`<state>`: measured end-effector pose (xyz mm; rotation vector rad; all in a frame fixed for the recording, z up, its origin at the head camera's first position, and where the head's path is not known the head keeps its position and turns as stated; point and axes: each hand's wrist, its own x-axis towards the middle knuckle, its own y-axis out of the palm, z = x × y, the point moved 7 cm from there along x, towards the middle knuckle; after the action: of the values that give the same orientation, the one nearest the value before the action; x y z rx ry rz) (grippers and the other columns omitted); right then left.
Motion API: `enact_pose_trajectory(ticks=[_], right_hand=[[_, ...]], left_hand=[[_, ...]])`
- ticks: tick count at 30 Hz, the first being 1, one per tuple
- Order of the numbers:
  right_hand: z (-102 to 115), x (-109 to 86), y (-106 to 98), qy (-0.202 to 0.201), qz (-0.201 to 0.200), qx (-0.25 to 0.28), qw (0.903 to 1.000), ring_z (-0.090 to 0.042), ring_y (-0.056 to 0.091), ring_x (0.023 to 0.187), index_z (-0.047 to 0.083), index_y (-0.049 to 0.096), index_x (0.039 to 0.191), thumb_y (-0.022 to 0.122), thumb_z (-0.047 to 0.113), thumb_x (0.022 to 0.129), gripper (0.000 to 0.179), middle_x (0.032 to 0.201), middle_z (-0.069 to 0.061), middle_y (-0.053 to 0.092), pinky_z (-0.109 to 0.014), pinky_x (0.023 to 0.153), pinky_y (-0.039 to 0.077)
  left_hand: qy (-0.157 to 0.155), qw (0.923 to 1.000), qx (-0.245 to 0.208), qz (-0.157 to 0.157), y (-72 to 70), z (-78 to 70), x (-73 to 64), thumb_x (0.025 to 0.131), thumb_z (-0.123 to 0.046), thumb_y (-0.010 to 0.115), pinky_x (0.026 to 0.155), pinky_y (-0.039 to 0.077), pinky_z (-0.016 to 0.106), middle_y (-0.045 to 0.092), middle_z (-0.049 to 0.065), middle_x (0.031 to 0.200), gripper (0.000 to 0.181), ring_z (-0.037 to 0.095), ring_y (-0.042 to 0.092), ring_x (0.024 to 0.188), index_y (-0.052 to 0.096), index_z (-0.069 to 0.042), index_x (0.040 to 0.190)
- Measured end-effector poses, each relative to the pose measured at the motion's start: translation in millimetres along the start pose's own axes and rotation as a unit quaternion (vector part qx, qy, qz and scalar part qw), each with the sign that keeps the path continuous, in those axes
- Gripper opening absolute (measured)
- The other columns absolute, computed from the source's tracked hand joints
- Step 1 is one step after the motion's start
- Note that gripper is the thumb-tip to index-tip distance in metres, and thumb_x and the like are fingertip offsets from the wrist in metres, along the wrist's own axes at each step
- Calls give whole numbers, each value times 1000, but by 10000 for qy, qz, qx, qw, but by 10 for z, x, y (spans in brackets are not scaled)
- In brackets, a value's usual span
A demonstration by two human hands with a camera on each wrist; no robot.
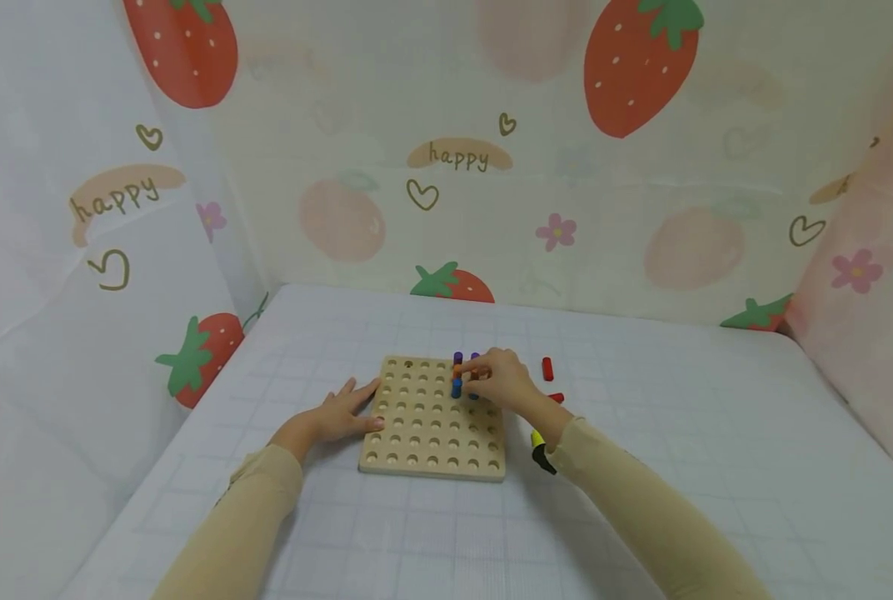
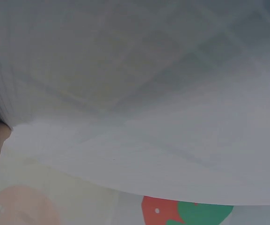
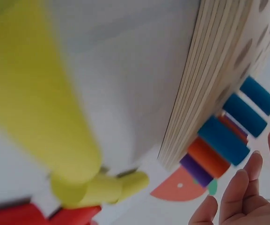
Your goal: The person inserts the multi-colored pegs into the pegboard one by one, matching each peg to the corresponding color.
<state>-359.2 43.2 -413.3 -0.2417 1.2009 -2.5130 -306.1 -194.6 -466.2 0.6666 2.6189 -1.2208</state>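
A wooden peg board with rows of round holes lies on the table. My left hand rests along its left edge, fingers spread and thumb on the top. Over the board's far right part is my right hand, its index finger and thumb beside a blue peg. In the right wrist view, its fingers are apart from the pegs. Three blue pegs stand in a row there, beside orange pegs and purple pegs. My hand partly hides these pegs in the head view.
Red pegs lie loose to the right of the board. Nearer, a yellow peg and a black piece lie beside my right sleeve. A strawberry-print cloth stands behind the table.
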Motion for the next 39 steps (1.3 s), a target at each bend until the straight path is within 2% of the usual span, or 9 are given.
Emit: enact_pose_trajectory(ticks=[7, 14, 17, 20, 23, 27, 30, 35, 39], right_hand=[[-96, -102, -229, -277, -111, 183, 9994, -24, 53, 85, 2, 74, 106, 73, 13, 88, 21, 94, -11, 62, -30, 67, 45], [-279, -252, -388, 52, 184, 185, 9996, -24, 51, 87, 4, 72, 111, 71, 14, 89, 24, 99, -12, 60, -30, 69, 45], [-340, -330, -418, -129, 388, 195, 9990, -30, 51, 95, 3, 72, 111, 72, 14, 89, 25, 103, -15, 59, -37, 78, 46], [-406, -413, -430, -313, 630, 249, 9972, -35, 47, 107, 2, 72, 111, 73, 15, 88, 26, 107, -15, 58, -47, 90, 42], [-491, -482, -436, -362, 835, 213, 9956, -36, 41, 114, 3, 73, 110, 74, 16, 88, 26, 110, -11, 55, -51, 92, 39], [-574, -545, -433, -604, 1035, -74, 9928, -33, 39, 113, 8, 75, 107, 76, 17, 85, 24, 112, -8, 55, -49, 90, 39], [-609, -591, -425, -982, 1171, -463, 9872, -32, 39, 112, 11, 76, 106, 78, 18, 84, 23, 114, -8, 55, -48, 89, 39], [-683, -658, -405, -1454, 1364, -1188, 9727, -40, 34, 126, 19, 77, 107, 77, 21, 85, 23, 135, -14, 50, -62, 99, 29], [-750, -672, -368, -1415, 1515, -1338, 9691, -45, 25, 134, 24, 77, 108, 76, 25, 85, 23, 146, -16, 42, -70, 102, 21]], left_hand=[[-45, 10000, 19, 17, -2, 30, 4, 93, -47, 61, 107, -3, 71, -6, 31, 157, 89, 55, -12, 139, 11, -9, 156], [-137, 9999, -7, 18, -9, 45, -5, 93, -47, 61, 105, -3, 73, -8, 30, 157, 89, 56, -13, 138, 10, -11, 157], [-130, 9999, -14, 27, -6, 42, -5, 94, -46, 61, 105, -3, 73, -8, 30, 157, 88, 57, -13, 138, 10, -10, 157], [-102, 9999, -14, 43, -6, 35, -2, 94, -45, 61, 105, -4, 72, -8, 30, 157, 88, 56, -14, 138, 10, -10, 157], [-83, 10000, 0, 53, -5, 31, 3, 94, -45, 61, 105, -3, 72, -7, 31, 157, 88, 56, -13, 138, 10, -10, 157], [-91, 9999, -22, 58, -1, 29, 7, 93, -47, 61, 105, -3, 73, -8, 31, 156, 90, 57, -14, 138, 10, -10, 157], [-99, 9999, -21, 55, 4, 34, 13, 93, -47, 61, 105, -4, 72, -8, 31, 157, 90, 56, -14, 138, 10, -10, 157], [-45, 10000, 26, 40, 8, 27, 22, 94, -46, 61, 108, -4, 69, -5, 30, 157, 89, 52, -13, 140, 10, -9, 156], [2, 10000, 42, 60, 13, 23, 34, 94, -46, 61, 109, -5, 67, -4, 30, 157, 89, 50, -12, 141, 10, -7, 156]])
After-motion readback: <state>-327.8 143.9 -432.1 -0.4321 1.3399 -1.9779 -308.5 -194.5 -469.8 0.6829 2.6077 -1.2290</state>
